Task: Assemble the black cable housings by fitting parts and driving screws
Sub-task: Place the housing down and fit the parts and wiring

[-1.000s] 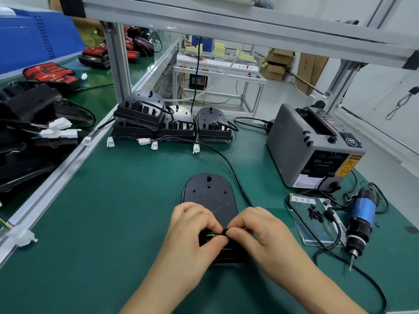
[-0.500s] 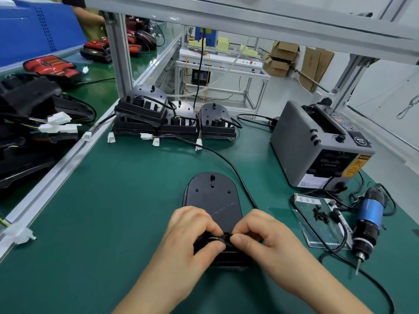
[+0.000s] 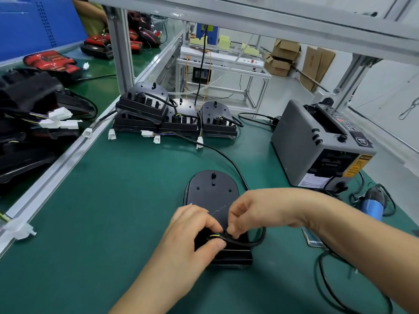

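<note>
A black oval cable housing (image 3: 212, 193) lies flat on the green mat in front of me. My left hand (image 3: 192, 232) grips its near end, fingers curled around the spot where yellow-green wires show. My right hand (image 3: 254, 211) pinches the black cable (image 3: 256, 242) right beside that spot; the cable loops to the right of the housing and runs back toward the far stack. A blue electric screwdriver (image 3: 371, 206) lies to the right, partly behind my right forearm.
Several assembled black housings (image 3: 174, 114) with white connectors stand stacked at the back of the mat. A grey tape dispenser (image 3: 317, 146) sits at the right. An aluminium rail (image 3: 68, 159) borders the left, with more black parts beyond it.
My right hand has lifted and swung over the housing, bending the cable into a loop at the housing's right side. My left hand has stayed on the near end.
</note>
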The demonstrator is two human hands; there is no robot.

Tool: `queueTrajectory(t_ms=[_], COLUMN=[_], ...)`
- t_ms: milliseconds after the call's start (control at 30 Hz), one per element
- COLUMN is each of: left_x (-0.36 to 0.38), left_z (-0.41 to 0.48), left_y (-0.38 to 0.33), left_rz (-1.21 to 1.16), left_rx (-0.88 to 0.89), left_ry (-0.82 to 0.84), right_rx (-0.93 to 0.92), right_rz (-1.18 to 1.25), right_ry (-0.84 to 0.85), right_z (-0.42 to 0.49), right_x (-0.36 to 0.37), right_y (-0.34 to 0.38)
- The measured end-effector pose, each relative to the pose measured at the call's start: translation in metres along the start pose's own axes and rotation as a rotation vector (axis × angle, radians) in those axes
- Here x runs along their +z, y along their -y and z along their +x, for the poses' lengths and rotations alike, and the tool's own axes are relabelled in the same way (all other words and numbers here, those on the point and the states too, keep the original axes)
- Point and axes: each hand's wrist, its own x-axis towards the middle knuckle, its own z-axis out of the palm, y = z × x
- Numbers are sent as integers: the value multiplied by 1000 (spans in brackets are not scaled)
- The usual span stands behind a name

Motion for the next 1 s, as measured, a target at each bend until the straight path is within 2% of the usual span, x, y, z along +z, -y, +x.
queueTrajectory(t_ms=[200,300,467,733,1000], left_x=[0,3,10,18,24], left_z=[0,0,-6,-11,-11], left_y=[-1,-2,1,8,14], left_rz=[5,73,217,501,454], left_rx=[16,66,279,408,469], left_ry=[-10,-33,-143,-197,-305], right_rx=[72,74,68,27,-13], right_rz=[-131,-91,-9,86,146], right_ry=[104,132,145,162,143], right_z=[11,13,17,22,21], right_x=[-11,-13,-16,-16,-14], right_y=[13,14,10,0,-7])
